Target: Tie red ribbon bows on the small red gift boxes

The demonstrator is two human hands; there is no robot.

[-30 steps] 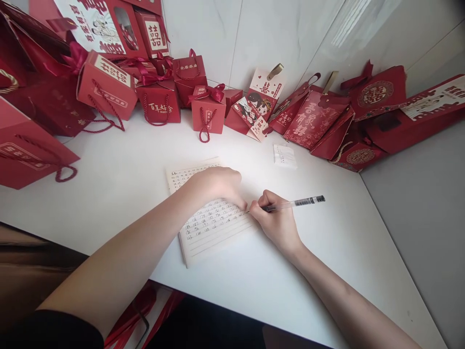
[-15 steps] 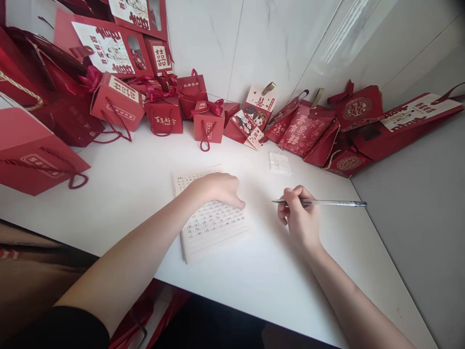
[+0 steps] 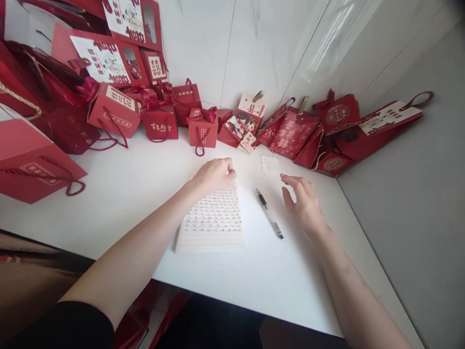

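My left hand (image 3: 214,173) lies over the top of a lined notepad (image 3: 210,242) filled with rows of handwritten numbers. Its fingers are curled in with the thumb against them; whatever they may pinch is hidden. A clear-barrelled pen with a dark grip (image 3: 269,213) rests on the white table, just right of the notepad. Beyond the pen, my right hand (image 3: 304,203) is open and holds nothing, thumb and fingers apart. A small white slip of paper (image 3: 271,164) lies past the notepad, up and left of the right fingertips.
Red gift boxes (image 3: 159,123) with rope handles line the back of the white table (image 3: 218,271). Larger red boxes (image 3: 39,165) are stacked at left. Flat red bags (image 3: 294,133) lean toward the right, beside a grey panel (image 3: 399,194). A tiled wall (image 3: 261,48) stands behind.
My right hand has let go of the pen, which now lies on the table. The notepad is turned straighter, and my left thumb has drawn in toward the fingers. The view has shifted slightly.
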